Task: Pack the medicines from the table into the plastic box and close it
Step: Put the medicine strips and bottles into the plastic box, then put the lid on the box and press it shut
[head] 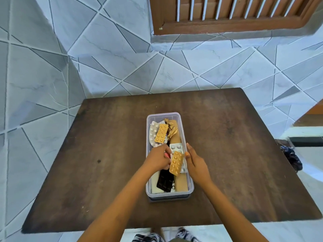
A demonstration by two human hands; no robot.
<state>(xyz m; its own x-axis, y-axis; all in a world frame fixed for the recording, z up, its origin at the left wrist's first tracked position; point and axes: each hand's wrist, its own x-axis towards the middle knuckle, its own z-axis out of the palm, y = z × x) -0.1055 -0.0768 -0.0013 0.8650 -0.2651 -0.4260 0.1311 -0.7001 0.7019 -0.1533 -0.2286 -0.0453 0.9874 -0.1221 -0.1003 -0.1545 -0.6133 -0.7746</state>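
A clear plastic box (191,186) stands open in the middle of the dark wooden table (104,163), filled with several blister packs. An orange blister pack (161,133) and silver ones (153,131) lie at the far end, a black pack (165,181) and tan strips (181,183) at the near end. My left hand (158,158) is inside the box, its fingers on another orange blister pack (176,163) that stands tilted. My right hand (195,163) rests against the box's right rim with its fingers stretched along it.
The box appears to sit on a darker base or lid (167,198) showing beneath its near edge. A tiled floor surrounds the table. A dark patterned cloth (291,157) lies off the table's right edge.
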